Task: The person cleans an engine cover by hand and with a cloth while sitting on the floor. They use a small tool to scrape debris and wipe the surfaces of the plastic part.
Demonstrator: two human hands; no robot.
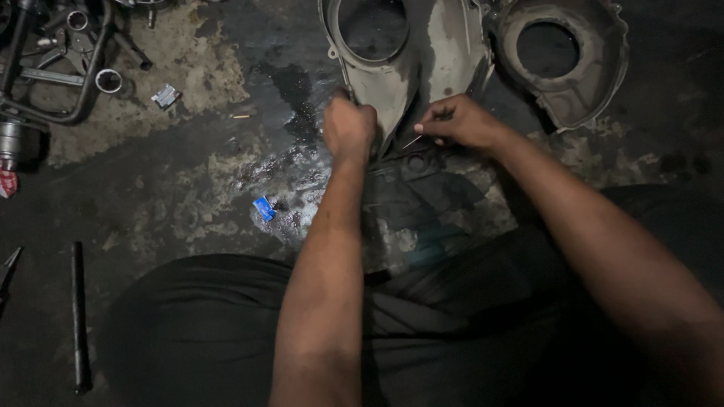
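Observation:
A grey metal engine cover (445,53) with a round opening lies on the dark oily floor ahead of me. My left hand (348,128) is closed around the cover's lower left edge. My right hand (456,120) pinches a thin metal pin or small tool (413,140) against the cover's lower tip. Beneath both hands lies a dark gasket-like piece (422,173). My knees in dark trousers fill the bottom of the view.
A second round housing (562,60) sits at the top right. Metal tubes and rings (68,53) lie at the top left. A long dark rod (78,316) lies at the lower left. A small blue scrap (264,208) and a silver wrapper (166,96) rest on the floor.

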